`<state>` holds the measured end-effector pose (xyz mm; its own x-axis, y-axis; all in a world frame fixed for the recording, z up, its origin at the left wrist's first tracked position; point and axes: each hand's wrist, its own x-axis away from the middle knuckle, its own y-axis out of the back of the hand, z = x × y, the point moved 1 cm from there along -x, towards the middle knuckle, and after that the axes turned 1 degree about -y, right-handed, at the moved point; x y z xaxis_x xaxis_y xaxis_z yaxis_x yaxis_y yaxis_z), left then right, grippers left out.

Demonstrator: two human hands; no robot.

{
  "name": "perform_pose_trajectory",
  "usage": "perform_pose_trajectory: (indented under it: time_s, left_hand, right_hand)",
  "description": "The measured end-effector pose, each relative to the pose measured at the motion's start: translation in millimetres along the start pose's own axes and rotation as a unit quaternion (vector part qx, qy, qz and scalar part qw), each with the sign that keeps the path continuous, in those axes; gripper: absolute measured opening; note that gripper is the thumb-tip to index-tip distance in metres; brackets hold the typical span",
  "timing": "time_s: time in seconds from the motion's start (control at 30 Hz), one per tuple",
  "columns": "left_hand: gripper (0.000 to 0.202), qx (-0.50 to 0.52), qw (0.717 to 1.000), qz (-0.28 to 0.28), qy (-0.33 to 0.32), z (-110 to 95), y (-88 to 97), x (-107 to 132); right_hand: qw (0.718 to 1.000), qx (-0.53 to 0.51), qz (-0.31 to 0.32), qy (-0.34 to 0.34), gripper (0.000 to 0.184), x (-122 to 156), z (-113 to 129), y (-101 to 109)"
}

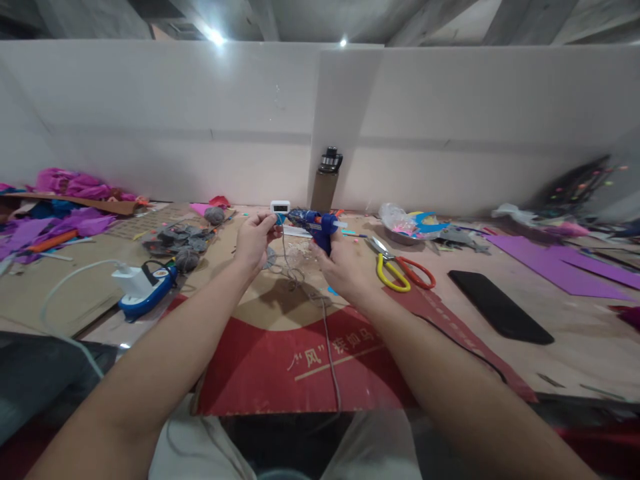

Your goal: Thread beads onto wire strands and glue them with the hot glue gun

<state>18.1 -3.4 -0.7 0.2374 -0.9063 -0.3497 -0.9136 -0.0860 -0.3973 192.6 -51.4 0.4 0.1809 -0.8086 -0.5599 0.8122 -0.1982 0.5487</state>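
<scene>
My right hand (341, 265) is wrapped round the handle of a blue hot glue gun (324, 228), with a pale glue stick jutting from its rear. The nozzle points left, close to my left fingertips. My left hand (256, 241) pinches a small blue piece (281, 218), with grey yarn at it. That yarn (328, 340) trails down in loose loops and runs over the front edge of the red cardboard (260, 373). Whether the nozzle touches the blue piece I cannot tell.
Scissors (397, 267) with red and yellow handles and a black phone (500, 307) lie at right. A bottle (326, 180) and a small white display (280, 207) stand behind my hands. A blue power strip (147, 293) and grey yarn balls (187, 260) are at left.
</scene>
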Motion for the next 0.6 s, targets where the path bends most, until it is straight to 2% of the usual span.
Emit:
perform_pose_trajectory:
  time_s: [0.6]
  left_hand:
    - [0.010, 0.034, 0.999, -0.012, 0.019, -4.8, -3.1, 1.9]
  right_hand:
    - [0.999, 0.030, -0.006, -0.019, 0.029, -0.8, -4.2, -0.8]
